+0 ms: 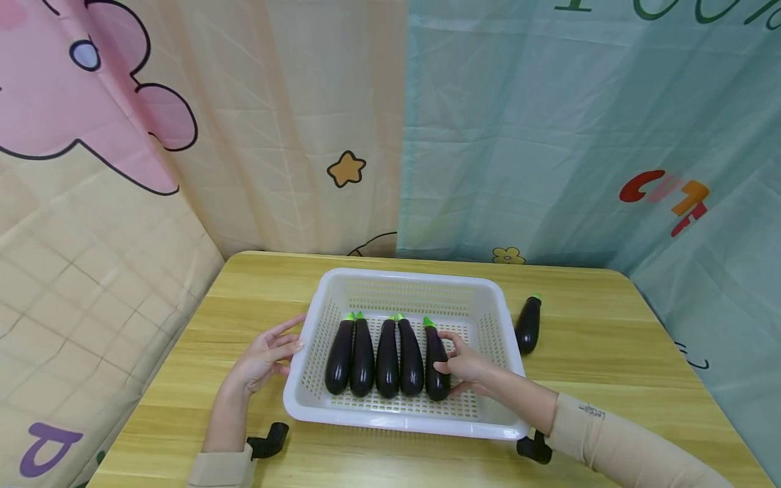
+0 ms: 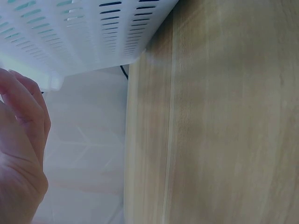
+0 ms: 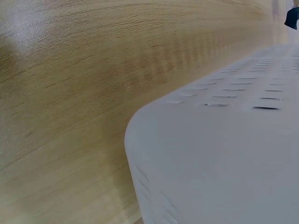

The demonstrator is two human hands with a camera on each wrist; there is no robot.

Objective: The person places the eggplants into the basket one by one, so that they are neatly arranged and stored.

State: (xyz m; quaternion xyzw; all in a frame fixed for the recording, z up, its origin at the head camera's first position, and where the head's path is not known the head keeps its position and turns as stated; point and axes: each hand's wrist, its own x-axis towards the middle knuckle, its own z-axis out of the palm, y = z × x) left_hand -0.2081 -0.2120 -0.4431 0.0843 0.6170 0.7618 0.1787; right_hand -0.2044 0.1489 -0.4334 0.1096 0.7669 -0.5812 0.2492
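A white perforated plastic basket [image 1: 405, 425] sits on the table with several dark purple eggplants [image 1: 387, 359] in a row inside, green stems pointing away. At the row's right end, my right hand [image 1: 468, 367] holds one eggplant [image 1: 434, 362] with thumb and fingers about its sides; it lies on or close to the basket floor. My left hand [image 1: 265, 359] is at the basket's left rim, fingers loosely extended against or beside it. The left wrist view shows the left hand [image 2: 21, 144] beside the basket wall [image 2: 88, 32]. The right wrist view shows only the basket's outer corner [image 3: 196, 154], not the hand.
One more eggplant [image 1: 528, 325] lies on the wooden table [image 1: 610, 366], just outside the basket's right side. Printed curtains [image 1: 342, 102] hang behind the table's back edge. Black wrist-camera mounts [image 1: 268, 440] stick out beside both wrists.
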